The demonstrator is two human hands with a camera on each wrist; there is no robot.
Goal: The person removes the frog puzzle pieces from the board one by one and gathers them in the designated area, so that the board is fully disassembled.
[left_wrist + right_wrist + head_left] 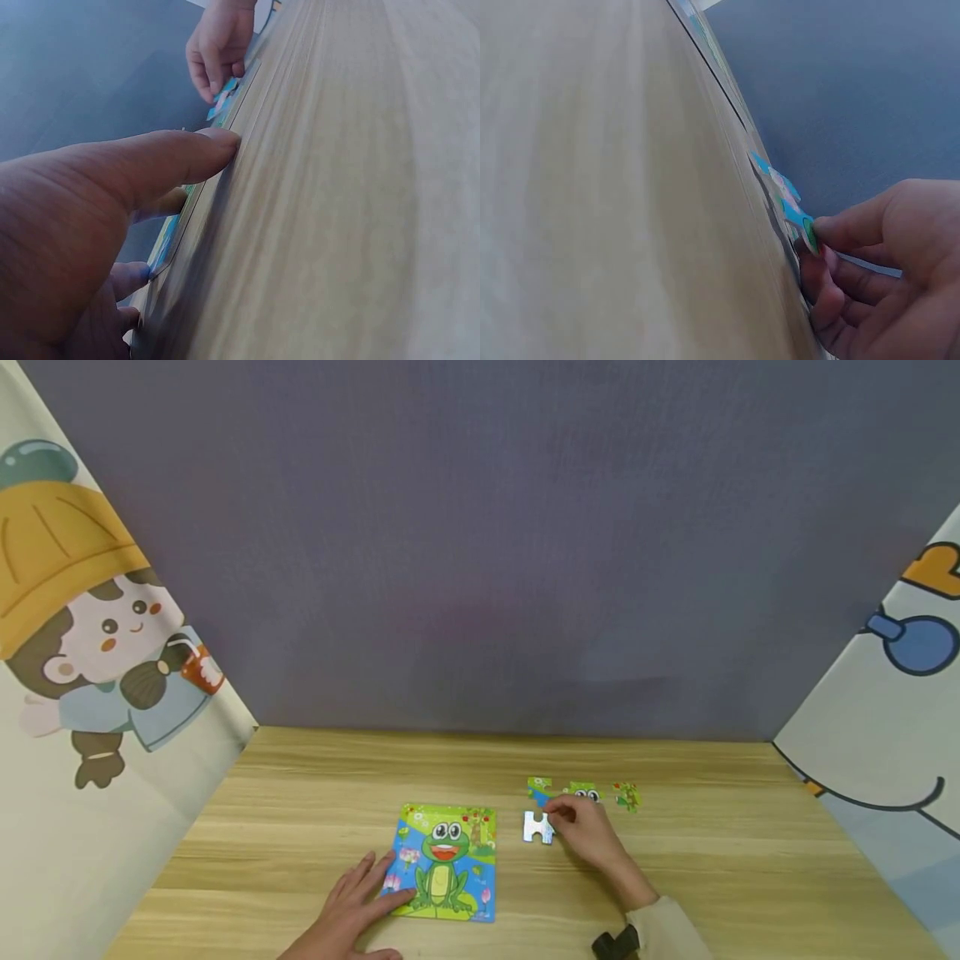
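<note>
My right hand (590,837) pinches a jigsaw puzzle piece (531,828) between thumb and fingers, just above the wooden table. In the right wrist view the piece (781,186) tilts, with blue, pink and green printing along its face. Glare whitens it in the head view. My left hand (351,897) rests with fingers spread at the lower left of a square frog picture (441,877), fingertips on its edge. Beyond the right hand lie a green and blue piece (537,787), a piece with the frog's eyes (583,787) and a piece with a tree (627,797).
The wood-grain table (330,777) meets a dark grey panel (480,568) at the back. Cartoon-printed panels stand at the left (180,793) and right (847,735). A black wrist strap (617,942) sits at the right sleeve.
</note>
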